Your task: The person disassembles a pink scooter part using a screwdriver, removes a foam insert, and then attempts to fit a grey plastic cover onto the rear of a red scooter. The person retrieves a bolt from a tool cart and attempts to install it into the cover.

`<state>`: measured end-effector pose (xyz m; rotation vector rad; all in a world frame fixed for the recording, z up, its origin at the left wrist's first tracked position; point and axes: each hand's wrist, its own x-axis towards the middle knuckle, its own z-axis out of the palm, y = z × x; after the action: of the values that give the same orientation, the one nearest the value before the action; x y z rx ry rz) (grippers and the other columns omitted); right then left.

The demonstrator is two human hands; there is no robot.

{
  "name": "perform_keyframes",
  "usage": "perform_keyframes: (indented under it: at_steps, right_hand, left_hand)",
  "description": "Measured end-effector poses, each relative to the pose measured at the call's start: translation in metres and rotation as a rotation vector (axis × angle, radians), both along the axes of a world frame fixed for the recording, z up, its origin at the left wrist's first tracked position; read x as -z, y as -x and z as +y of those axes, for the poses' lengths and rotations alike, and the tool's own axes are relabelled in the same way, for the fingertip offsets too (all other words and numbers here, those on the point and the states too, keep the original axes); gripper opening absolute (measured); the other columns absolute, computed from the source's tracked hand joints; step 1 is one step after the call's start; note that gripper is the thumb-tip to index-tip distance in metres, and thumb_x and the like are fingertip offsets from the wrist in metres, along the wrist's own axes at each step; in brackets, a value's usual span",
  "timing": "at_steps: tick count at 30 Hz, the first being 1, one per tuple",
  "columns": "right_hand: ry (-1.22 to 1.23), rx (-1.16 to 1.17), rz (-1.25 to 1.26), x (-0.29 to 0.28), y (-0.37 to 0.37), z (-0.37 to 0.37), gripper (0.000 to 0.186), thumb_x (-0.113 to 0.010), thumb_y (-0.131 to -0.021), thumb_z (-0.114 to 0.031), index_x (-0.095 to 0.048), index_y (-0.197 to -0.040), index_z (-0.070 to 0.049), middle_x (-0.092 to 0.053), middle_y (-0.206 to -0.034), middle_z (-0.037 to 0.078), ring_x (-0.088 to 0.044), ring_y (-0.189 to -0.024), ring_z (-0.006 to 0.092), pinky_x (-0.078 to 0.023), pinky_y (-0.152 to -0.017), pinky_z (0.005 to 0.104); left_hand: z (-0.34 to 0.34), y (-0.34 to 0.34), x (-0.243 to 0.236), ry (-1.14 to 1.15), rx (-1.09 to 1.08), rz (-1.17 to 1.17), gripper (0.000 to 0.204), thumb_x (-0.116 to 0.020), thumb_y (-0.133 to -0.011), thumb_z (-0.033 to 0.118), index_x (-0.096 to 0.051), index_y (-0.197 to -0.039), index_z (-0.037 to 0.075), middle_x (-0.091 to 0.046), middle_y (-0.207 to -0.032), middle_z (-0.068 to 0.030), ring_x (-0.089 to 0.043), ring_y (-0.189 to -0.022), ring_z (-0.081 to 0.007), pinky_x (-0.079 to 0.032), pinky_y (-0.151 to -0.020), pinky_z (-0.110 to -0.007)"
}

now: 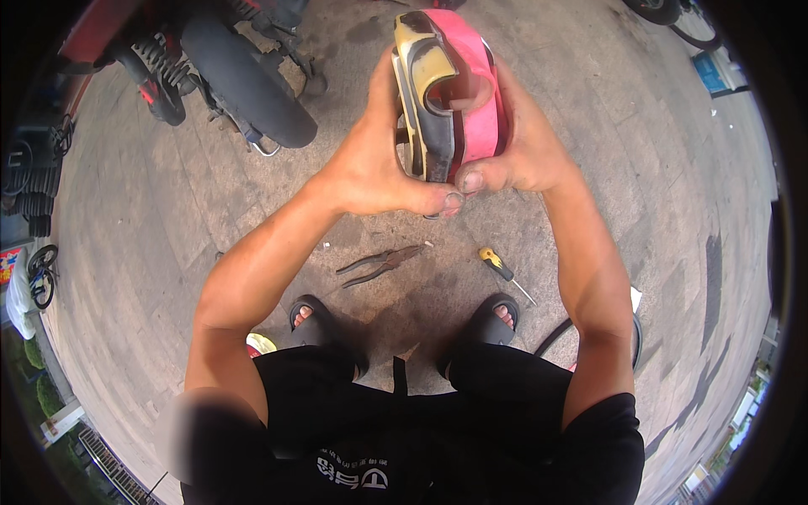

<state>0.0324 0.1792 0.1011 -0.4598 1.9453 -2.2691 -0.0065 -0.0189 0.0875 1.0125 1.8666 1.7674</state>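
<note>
Held up in front of me is a plastic vehicle cover (480,126), pink on its right side and black and cream on its left, with a round cut-out in the middle. My left hand (383,164) grips the black and cream side, its fingers mostly hidden behind it. On the pink side my right hand (526,147) is closed round the edge. Both thumbs press near the bottom, close together. Below, apart from both hands, pliers (383,263) with parted handles and a yellow-and-black screwdriver (497,263) lie on the paving.
A two-wheeled vehicle with a thick black tyre (244,80) stands at the upper left. My feet, in black slides (497,326), rest below the tools. A black hose or cable (553,335) curves beside my right leg. A small bicycle (42,278) is at the far left.
</note>
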Motion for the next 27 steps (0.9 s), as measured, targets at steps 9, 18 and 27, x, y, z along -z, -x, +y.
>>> perform_keyframes:
  at_steps: [9, 18, 27]
  right_hand:
    - [0.051, -0.026, -0.027, 0.001, 0.001, 0.002, 0.11, -0.092, -0.051, -0.021, -0.031, -0.141, -0.001, -0.05, -0.13, 0.009, -0.05, -0.118, 0.0194, -0.04, -0.101, 0.035]
    - [-0.032, 0.077, 0.015, -0.001, -0.001, -0.012, 0.113, -0.093, -0.052, -0.02, -0.027, -0.142, 0.002, -0.046, -0.133, 0.015, -0.05, -0.12, 0.0263, -0.045, -0.098, 0.038]
    - [-0.159, 0.232, 0.196, 0.012, 0.002, -0.026, 0.118, -0.092, -0.048, -0.045, -0.034, -0.138, 0.004, -0.052, -0.129, 0.021, -0.051, -0.12, 0.0301, -0.04, -0.103, 0.0377]
  left_hand:
    - [0.005, -0.007, -0.01, 0.046, -0.108, 0.185, 0.132, -0.088, -0.052, 0.019, 0.004, -0.143, -0.005, -0.044, -0.129, -0.0248, -0.049, -0.119, -0.0327, -0.042, -0.101, -0.04]
    - [-0.006, 0.004, 0.004, -0.043, 0.014, -0.172, 0.12, -0.087, -0.052, 0.021, -0.011, -0.143, 0.002, -0.041, -0.133, -0.015, -0.042, -0.125, -0.0274, -0.038, -0.104, -0.04]
    - [-0.011, 0.003, 0.003, -0.116, 0.055, -0.247, 0.097, -0.081, -0.055, 0.026, -0.034, -0.136, 0.0, -0.055, -0.119, -0.011, -0.057, -0.108, -0.0226, -0.047, -0.093, -0.038]
